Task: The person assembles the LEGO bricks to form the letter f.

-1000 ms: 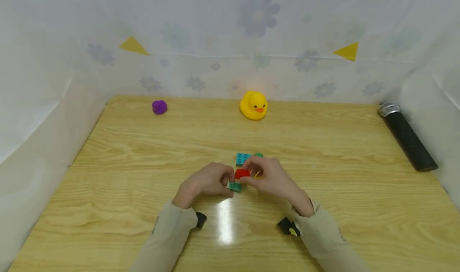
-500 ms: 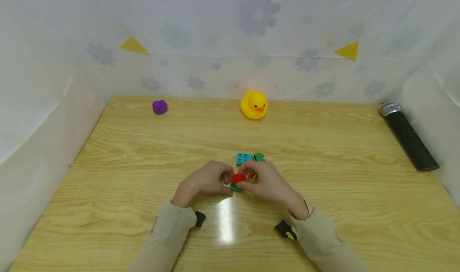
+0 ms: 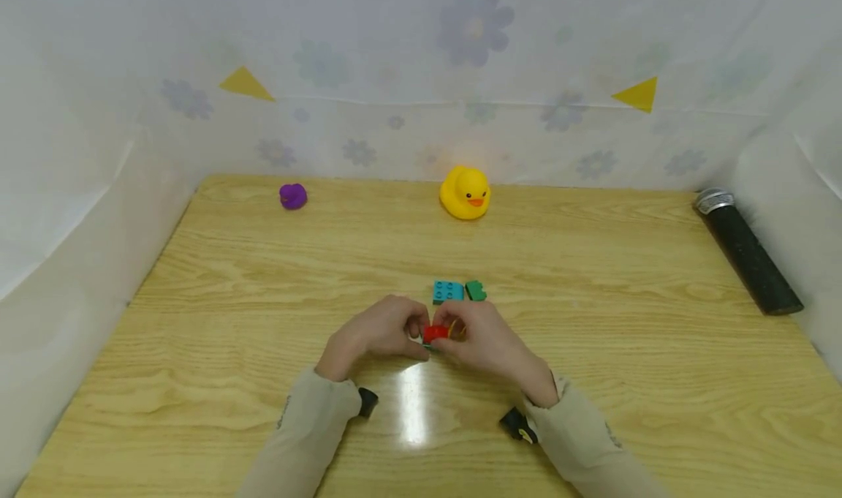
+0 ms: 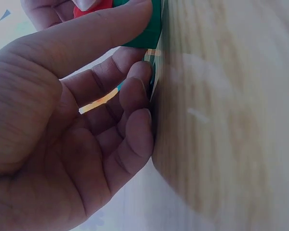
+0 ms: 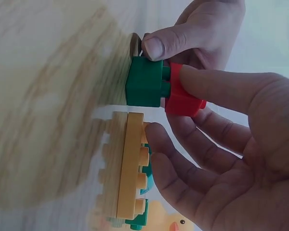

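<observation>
My left hand [image 3: 381,330] holds a dark green building brick [image 5: 144,82] down on the table, its thumb on the brick's side. My right hand [image 3: 487,341] pinches a red building brick [image 3: 435,334] between thumb and fingers, right over the green one. In the right wrist view the green brick's studs show between the two, so the red brick sits at the stud tips. The left wrist view shows only parts of the green brick [image 4: 147,29] and the red brick [image 4: 98,6]. Under my right fingers lies a flat yellow brick [image 5: 130,166], mostly hidden in the head view.
Just beyond the hands lie a teal brick [image 3: 448,292] and a small green piece [image 3: 475,290]. A yellow rubber duck [image 3: 465,193] and a small purple duck [image 3: 292,197] stand at the table's back edge. A microphone [image 3: 746,253] lies along the right side.
My right hand has moved down and slightly left, bringing the red brick from above and beyond the green brick onto it. The left hand has stayed in place.
</observation>
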The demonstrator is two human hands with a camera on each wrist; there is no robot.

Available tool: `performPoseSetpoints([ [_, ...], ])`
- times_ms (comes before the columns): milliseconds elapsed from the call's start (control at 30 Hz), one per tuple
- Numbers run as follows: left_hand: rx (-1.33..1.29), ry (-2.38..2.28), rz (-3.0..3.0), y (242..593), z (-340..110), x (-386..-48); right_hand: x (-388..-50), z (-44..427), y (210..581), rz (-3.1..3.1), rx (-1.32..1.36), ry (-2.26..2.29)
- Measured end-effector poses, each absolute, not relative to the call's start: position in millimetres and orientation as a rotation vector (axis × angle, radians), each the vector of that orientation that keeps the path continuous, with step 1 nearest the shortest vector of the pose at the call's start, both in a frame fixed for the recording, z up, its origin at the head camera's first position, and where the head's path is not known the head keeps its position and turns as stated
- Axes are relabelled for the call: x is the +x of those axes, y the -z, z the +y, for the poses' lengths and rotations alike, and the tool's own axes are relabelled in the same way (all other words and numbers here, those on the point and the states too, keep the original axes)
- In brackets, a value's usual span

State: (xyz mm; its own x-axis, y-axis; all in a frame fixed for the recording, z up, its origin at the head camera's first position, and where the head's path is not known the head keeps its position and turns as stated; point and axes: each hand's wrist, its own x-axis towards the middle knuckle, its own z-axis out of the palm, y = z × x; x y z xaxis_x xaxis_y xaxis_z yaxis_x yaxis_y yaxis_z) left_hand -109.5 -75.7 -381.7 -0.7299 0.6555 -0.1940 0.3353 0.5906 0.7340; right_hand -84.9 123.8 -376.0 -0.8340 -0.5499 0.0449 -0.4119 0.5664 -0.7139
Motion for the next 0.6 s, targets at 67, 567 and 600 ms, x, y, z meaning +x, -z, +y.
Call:
performPoseSetpoints([
  [67, 0.809, -0.961, 2.381, 381.2, -75.8, -109.0, -84.6, 123.8, 377.2, 2.613, -0.827, 1.12],
  [567, 0.792, -0.928, 2.393, 382.2, -73.5, -109.5, -83.7, 123.1, 375.8, 2.592, -0.81, 1.143],
  [600, 0.795, -0.931, 2.39, 382.4, -73.8, -109.2, -83.3, 122.5, 376.0, 2.592, -0.804, 1.144],
])
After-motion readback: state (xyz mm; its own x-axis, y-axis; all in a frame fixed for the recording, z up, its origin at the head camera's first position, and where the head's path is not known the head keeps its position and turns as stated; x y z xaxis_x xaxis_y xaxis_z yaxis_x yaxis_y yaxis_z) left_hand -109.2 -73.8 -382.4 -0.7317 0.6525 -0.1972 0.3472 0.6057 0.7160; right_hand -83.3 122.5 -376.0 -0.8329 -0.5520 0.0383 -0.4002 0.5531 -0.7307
